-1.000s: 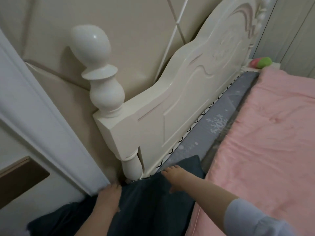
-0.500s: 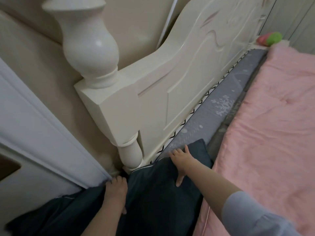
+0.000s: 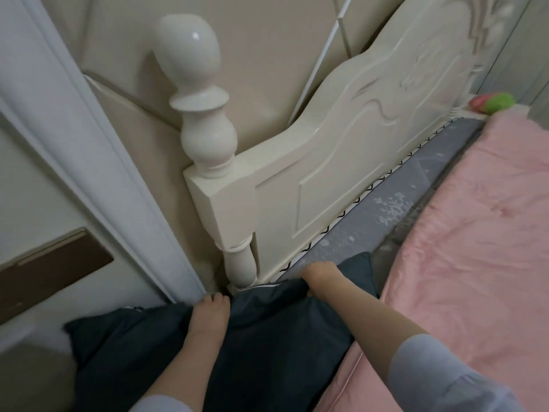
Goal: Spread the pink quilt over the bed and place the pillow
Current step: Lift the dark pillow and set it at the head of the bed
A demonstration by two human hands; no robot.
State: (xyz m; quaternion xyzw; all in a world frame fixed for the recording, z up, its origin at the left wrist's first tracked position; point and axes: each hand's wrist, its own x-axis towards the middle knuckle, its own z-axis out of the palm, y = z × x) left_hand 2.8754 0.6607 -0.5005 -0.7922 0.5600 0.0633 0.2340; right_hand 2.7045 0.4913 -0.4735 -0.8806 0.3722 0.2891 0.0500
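Note:
A dark blue pillow [image 3: 267,346] lies at the near corner of the bed, partly hanging off the side by the headboard post. My left hand [image 3: 209,318] grips its top edge near the post. My right hand [image 3: 319,273] grips the pillow's far edge with the fingers curled down over the fabric. The pink quilt [image 3: 475,263] lies spread over the bed on the right, its top edge short of the headboard. A strip of grey sheet [image 3: 395,209] shows between the quilt and the headboard.
The cream headboard [image 3: 341,162] with its turned post [image 3: 205,123] stands close ahead. A white door frame [image 3: 89,162] runs down the left. A red and green object [image 3: 493,102] sits at the far end by the headboard.
The view has swung back up, showing the post's knob again. My right hand went from lying flat on the pillow to gripping its far edge. The pillow has bunched a little.

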